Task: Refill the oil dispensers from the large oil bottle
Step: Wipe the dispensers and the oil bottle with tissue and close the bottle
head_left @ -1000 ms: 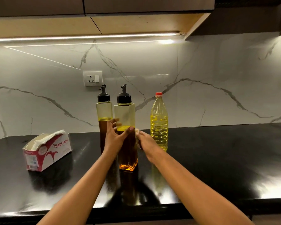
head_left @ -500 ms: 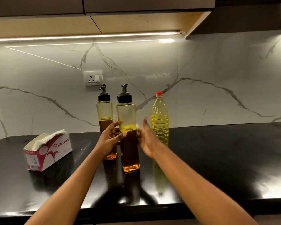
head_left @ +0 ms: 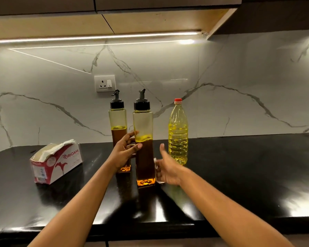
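Fingers of left hand round near dispenser; fingers of right hand, mostly hidden, round indistinct white wad.

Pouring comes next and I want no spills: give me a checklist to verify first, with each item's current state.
1. Near dispenser steadied: ok, left hand grips it, upright on the counter.
2. Its black spout cap removed: not ok, still on.
3. Large oil bottle opened: not ok, red cap on, nobody touches it.
4. Right hand free: not ok, it holds a white tissue against the near dispenser.
5. Far dispenser upright: ok.
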`<state>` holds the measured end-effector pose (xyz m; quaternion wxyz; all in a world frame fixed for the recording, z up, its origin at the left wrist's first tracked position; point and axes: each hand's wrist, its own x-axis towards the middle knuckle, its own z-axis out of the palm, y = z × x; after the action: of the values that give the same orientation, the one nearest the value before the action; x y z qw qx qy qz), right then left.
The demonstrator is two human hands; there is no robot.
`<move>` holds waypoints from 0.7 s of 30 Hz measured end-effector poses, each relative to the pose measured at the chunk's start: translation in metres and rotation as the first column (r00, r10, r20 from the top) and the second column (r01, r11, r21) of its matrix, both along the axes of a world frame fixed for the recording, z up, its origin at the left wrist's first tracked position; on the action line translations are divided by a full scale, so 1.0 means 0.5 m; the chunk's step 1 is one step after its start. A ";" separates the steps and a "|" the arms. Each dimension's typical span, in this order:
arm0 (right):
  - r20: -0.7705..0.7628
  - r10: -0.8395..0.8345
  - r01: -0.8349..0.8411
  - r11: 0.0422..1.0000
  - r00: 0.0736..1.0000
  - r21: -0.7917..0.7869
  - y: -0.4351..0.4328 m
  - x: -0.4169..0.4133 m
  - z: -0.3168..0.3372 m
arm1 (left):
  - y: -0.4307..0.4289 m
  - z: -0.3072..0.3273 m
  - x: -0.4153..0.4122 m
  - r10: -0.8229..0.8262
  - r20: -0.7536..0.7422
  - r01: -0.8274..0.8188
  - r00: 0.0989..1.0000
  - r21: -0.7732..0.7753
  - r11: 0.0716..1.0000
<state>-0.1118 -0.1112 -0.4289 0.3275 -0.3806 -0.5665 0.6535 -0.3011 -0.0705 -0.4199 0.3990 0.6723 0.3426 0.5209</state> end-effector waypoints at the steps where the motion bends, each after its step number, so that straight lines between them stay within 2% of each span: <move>1: -0.044 0.010 -0.008 0.999 0.999 0.036 0.010 0.000 0.026 | -0.001 -0.001 -0.002 0.001 0.006 -0.001 1.000 -0.004 1.000; 4: -0.150 -0.057 0.090 0.971 0.987 0.223 0.048 -0.016 0.142 | -0.002 -0.001 -0.006 0.012 0.018 -0.012 1.000 -0.006 1.000; 6: -0.141 -0.102 0.144 0.935 0.985 0.325 0.064 -0.030 0.195 | -0.002 -0.003 -0.008 0.016 0.033 -0.016 0.999 -0.010 1.000; 8: -0.106 -0.123 0.154 0.915 0.987 0.374 0.057 -0.036 0.181 | -0.002 -0.005 -0.010 0.017 0.038 -0.017 0.999 -0.010 1.000; 10: -0.053 -0.104 0.115 0.936 0.993 0.333 0.041 -0.031 0.107 | -0.004 -0.005 -0.008 0.015 0.020 -0.015 1.000 0.002 1.000; 13: 0.029 -0.079 0.075 0.991 0.996 0.110 0.009 -0.014 -0.019 | -0.006 -0.002 -0.003 0.002 0.012 -0.002 1.000 -0.002 1.000; 16: -0.019 -0.040 0.040 0.999 0.999 0.000 0.006 -0.008 -0.008 | -0.008 0.000 -0.002 0.011 0.016 -0.011 1.000 -0.011 1.000; 17: -0.055 -0.047 0.048 0.999 0.997 0.013 0.014 -0.008 0.024 | -0.009 0.000 -0.003 0.011 0.017 -0.011 1.000 -0.014 1.000; 21: -0.153 -0.131 0.168 0.949 0.980 0.266 0.038 -0.026 0.187 | -0.008 -0.002 -0.006 0.014 0.018 -0.013 1.000 -0.021 1.000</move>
<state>-0.1248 -0.0924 -0.3353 0.4635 -0.3280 -0.5989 0.5647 -0.3039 -0.0747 -0.4209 0.4056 0.6612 0.3490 0.5259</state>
